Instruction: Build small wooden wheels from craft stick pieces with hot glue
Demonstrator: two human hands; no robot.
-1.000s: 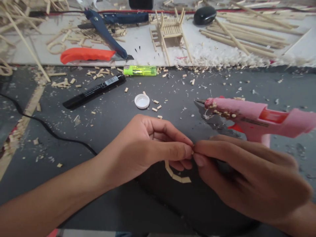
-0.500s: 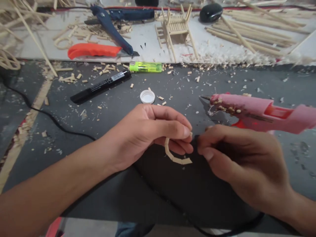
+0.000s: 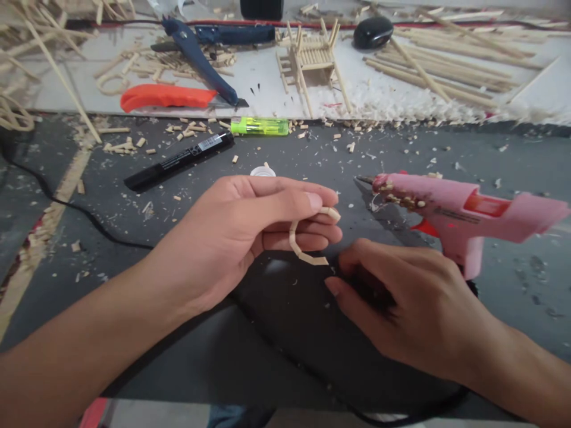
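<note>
A curved piece made of short pale wooden segments (image 3: 293, 241) is pinched by its upper part between the thumb and fingers of my left hand (image 3: 267, 220). Its lower end points right, toward my right hand (image 3: 401, 303). The thumb and index finger of my right hand are apart, close to that end, with nothing visible between them. A pink glue gun (image 3: 446, 199) lies just beyond my right hand, nozzle pointing left. Partly hidden behind my left hand is a white cap (image 3: 263, 171).
A black marker (image 3: 178, 161), green lighter (image 3: 259, 126), orange cutter (image 3: 167, 97) and blue tool (image 3: 203, 62) lie farther back. Behind them are a miniature wooden chair (image 3: 314, 56), a black oval object (image 3: 373, 32) and wooden sticks (image 3: 450, 65). Black cable (image 3: 285, 351) crosses the grey table (image 3: 187, 351).
My left hand has moved slightly up and left and turned, showing more of the curved piece. My right hand has moved left and down, and its thumb and index finger have parted.
</note>
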